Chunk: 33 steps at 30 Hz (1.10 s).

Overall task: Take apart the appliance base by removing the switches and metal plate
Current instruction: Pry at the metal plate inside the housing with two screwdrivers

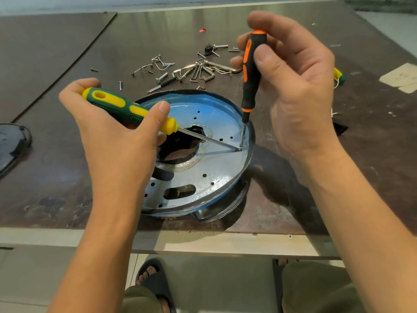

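Left hand [112,136]: fingers and thumb curled round the handle of a green-and-yellow screwdriver [126,109], with the thumb tip pressed near the yellow collar.
Green-and-yellow screwdriver: lies at a low slant across the plate, its shaft running right and slightly down.
Right hand [295,86]: pinches an orange-and-black screwdriver [249,73] between thumb and fingertips, and 1 fingertip rests on the orange cap.
Orange-and-black screwdriver: nearly upright, tip down.
Tips: the 2 screwdriver tips meet at 1 spot on the plate, close to its right rim.
Appliance base [234,199]: round and dark with a blue band, standing on the table [56,181] near the front edge, about midway along it.
Metal plate [216,170]: a silvery disc seated in the top of the base, tilted toward the camera and pierced with small holes and 1 oval slot.
Central opening [180,145]: an irregular dark hole ringed with clear, glue-like residue.
Loose hardware [198,71]: screws, bolts and bent hex keys scattered behind the base, toward the middle of the table.
Dark lid [13,143]: at the left edge, partly out of view.
Paper scraps [401,76]: at the right edge.
Below the front edge: a foot in a dark sandal [155,283].
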Tool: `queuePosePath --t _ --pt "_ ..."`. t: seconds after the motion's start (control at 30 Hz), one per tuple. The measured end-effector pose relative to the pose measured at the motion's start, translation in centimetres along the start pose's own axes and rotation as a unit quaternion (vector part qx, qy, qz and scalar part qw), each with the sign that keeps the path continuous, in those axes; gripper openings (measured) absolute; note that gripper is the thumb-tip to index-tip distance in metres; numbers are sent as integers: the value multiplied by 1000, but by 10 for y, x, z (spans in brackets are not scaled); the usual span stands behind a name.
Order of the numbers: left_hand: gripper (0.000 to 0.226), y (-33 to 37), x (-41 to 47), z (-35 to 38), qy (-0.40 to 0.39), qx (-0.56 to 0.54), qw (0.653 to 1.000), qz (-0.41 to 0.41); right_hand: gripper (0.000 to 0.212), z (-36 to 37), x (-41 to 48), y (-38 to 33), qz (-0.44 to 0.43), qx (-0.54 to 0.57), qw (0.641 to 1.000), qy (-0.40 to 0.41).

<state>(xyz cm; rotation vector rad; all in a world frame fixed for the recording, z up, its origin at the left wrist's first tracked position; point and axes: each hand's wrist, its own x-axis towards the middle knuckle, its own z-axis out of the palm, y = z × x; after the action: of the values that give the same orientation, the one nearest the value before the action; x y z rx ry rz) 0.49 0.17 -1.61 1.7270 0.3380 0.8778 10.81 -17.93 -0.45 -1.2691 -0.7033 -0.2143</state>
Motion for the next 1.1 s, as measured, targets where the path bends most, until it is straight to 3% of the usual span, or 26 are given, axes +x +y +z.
queuePosePath --t 0.07,0.23,0.43,0.6,0.83,0.97,1.1 --pt "62 1 -2 0 1 0 1000 -5 32 2 -1 -1 7 20 1000 2" --pt "62 2 -3 1 4 -2 1000 -9 31 2 2 0 -16 -48 998 22" --pt "63 2 -4 1 5 -1 1000 0 31 -3 1 -1 22 42 999 26" --pt "64 0 -1 1 6 3 1000 7 25 2 2 -1 -19 -48 999 16" --pt "64 1 -2 2 7 -1 1000 17 29 0 1 -3 27 25 999 -2" --pt "62 1 -2 3 4 1 1000 27 17 4 1 -6 13 -17 1000 7" --pt "62 0 -2 2 4 5 1000 26 24 2 2 -4 -9 -38 999 15"
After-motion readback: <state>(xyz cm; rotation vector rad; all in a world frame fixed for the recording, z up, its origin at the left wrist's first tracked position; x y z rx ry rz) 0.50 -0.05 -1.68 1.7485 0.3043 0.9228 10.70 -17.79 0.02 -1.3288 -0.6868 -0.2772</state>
